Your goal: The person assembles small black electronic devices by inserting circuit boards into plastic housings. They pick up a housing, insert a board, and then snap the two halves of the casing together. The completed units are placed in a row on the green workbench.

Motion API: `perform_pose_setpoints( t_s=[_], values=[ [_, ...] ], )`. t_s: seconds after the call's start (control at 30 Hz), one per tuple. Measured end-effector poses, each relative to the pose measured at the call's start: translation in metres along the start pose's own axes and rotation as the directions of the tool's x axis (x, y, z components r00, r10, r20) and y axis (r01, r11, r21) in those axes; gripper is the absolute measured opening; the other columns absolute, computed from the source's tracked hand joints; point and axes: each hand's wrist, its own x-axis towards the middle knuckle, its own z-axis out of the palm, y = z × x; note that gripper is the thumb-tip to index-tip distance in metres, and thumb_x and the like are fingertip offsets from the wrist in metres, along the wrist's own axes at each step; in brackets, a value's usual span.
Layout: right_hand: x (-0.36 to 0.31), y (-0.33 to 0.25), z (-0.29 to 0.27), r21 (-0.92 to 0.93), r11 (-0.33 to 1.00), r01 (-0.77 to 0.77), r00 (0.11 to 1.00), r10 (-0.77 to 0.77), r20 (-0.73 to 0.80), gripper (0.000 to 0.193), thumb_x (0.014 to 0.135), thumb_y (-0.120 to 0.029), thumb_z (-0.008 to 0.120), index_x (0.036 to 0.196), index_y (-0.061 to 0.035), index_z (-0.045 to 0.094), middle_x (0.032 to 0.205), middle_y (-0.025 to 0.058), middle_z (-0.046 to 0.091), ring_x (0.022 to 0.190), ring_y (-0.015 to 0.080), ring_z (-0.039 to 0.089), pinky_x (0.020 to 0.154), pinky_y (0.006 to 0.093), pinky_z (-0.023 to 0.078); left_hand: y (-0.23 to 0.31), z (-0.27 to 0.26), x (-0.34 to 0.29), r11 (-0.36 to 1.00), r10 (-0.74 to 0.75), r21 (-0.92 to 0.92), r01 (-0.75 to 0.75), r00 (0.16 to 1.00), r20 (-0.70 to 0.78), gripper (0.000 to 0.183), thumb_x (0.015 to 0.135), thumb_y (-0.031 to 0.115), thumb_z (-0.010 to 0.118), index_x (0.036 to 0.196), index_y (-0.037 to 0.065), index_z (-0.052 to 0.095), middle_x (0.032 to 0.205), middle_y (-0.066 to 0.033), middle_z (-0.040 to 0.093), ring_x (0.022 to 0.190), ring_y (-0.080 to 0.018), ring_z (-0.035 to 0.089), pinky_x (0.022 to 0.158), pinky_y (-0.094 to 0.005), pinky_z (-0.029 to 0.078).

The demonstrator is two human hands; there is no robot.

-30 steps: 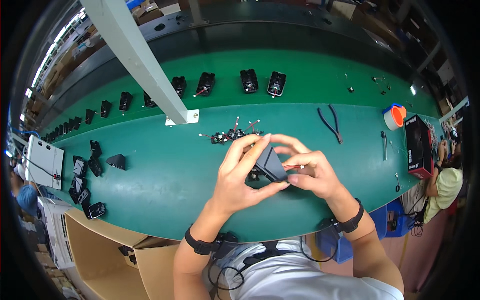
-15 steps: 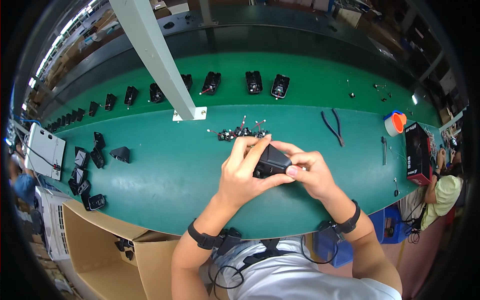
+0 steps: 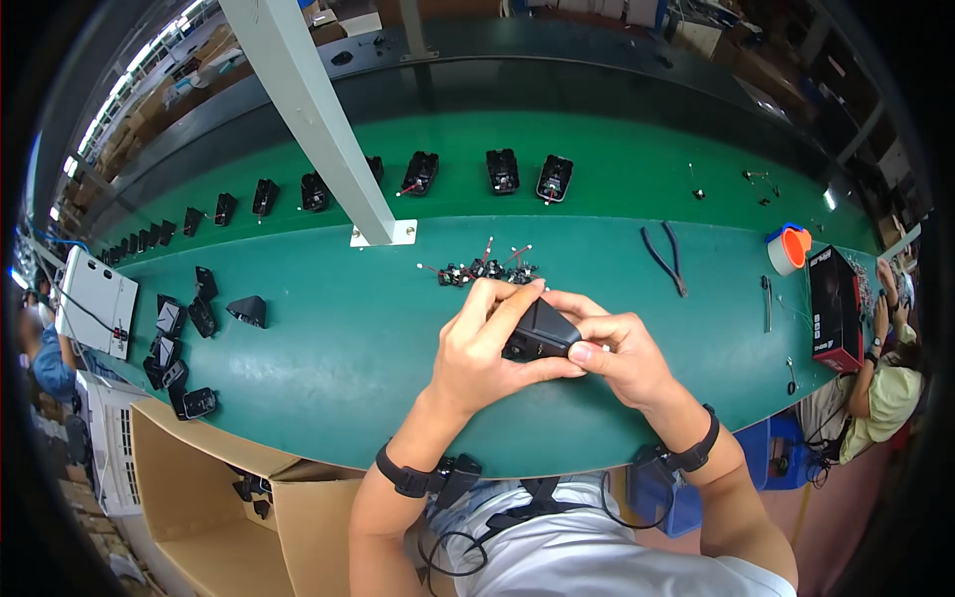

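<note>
Between both hands, above the near middle of the green bench, is a black wedge-shaped plastic housing (image 3: 547,324). My left hand (image 3: 476,348) grips it from the left, with fingers over its far side and thumb along its near edge. My right hand (image 3: 625,360) is closed on its right end, the thumb pressed at the near corner. A small pale tip shows by the right fingers. The housing's underside and some fingertips are hidden. Just beyond the left fingers lies a pile of small black parts (image 3: 485,271) with red wires and white connectors.
Blue-handled pliers (image 3: 665,261) lie to the right, near an orange-and-white tape roll (image 3: 789,249) and a black-and-red box (image 3: 834,308). Black housings (image 3: 169,343) cluster at left. Open housings (image 3: 502,171) line the far green strip. A grey post (image 3: 318,119) rises mid-left; a cardboard box (image 3: 214,497) stands below.
The whole view has shifted slightly. Both hands keep hold of the black housing, with only a small change in its tilt.
</note>
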Motion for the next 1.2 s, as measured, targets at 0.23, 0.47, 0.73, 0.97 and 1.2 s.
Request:
perform_pose_setpoints(
  t_s=[0.23, 0.47, 0.73, 0.97, 1.2],
  values=[
    [-0.001, 0.003, -0.001, 0.060, 0.997, -0.055, 0.998, 0.054, 0.022, 0.022, 0.092, -0.017, 0.071, 0.095, 0.0045, 0.075, 0.135, 0.0230, 0.058, 0.128, 0.0241, 0.050, 0.103, 0.0393, 0.043, 0.002, 0.001, -0.003, 1.000, 0.008, -0.006, -0.008, 1.000, 0.016, 0.084, 0.051, 0.048, 0.093, 0.116, -0.002, 0.069, 0.094, -0.0100, 0.061, 0.081, -0.0217, 0.065, 0.067, -0.0328, 0.057],
    [0.003, 0.019, -0.010, -0.086, 0.996, -0.020, 0.996, 0.013, -0.084, 0.023, 0.089, -0.014, 0.074, 0.101, 0.0056, 0.074, 0.138, 0.0234, 0.055, 0.116, 0.0216, 0.059, 0.098, 0.0374, 0.049, -0.007, -0.001, -0.001, 0.999, 0.006, -0.037, -0.004, 0.998, 0.056, 0.082, 0.060, 0.042, 0.093, 0.124, -0.001, 0.064, 0.107, -0.0155, 0.068, 0.086, -0.0226, 0.068, 0.070, -0.0332, 0.058],
    [0.081, -0.045, -0.117, -0.990, 0.128, -0.062, 0.938, -0.332, -0.101, 0.027, 0.076, -0.025, 0.082, 0.096, -0.0067, 0.077, 0.140, 0.0164, 0.052, 0.112, 0.0342, 0.062, 0.097, 0.0423, 0.051, -0.123, -0.161, 0.002, 0.645, -0.143, 0.605, 0.468, 0.851, -0.506, 0.042, 0.093, 0.025, 0.065, 0.129, 0.004, 0.060, 0.130, -0.0143, 0.061, 0.119, -0.0302, 0.057, 0.098, -0.0372, 0.045],
    [0.129, -0.004, -0.191, -0.988, -0.022, -0.151, 0.960, -0.242, -0.142, 0.026, 0.074, -0.029, 0.081, 0.091, -0.0099, 0.076, 0.141, 0.0117, 0.052, 0.118, 0.0350, 0.057, 0.101, 0.0440, 0.048, -0.212, -0.205, -0.084, -0.178, -0.454, 0.510, 0.841, 0.390, -0.801, 0.074, 0.083, 0.046, 0.070, 0.148, 0.027, 0.039, 0.153, -0.0116, 0.040, 0.135, -0.0439, 0.040, 0.107, -0.0649, 0.031],
    [0.100, -0.034, -0.220, -0.973, -0.063, -0.221, 0.881, -0.442, -0.171, 0.044, 0.077, -0.028, 0.074, 0.115, -0.0070, 0.069, 0.139, 0.0196, 0.051, 0.119, 0.0403, 0.056, 0.103, 0.0466, 0.048, -0.197, -0.206, -0.083, 0.080, -0.594, 0.561, 0.824, 0.492, -0.637, 0.066, 0.086, 0.034, 0.073, 0.142, 0.015, 0.044, 0.138, -0.0150, 0.053, 0.123, -0.0358, 0.054, 0.101, -0.0480, 0.044]
  ],
)
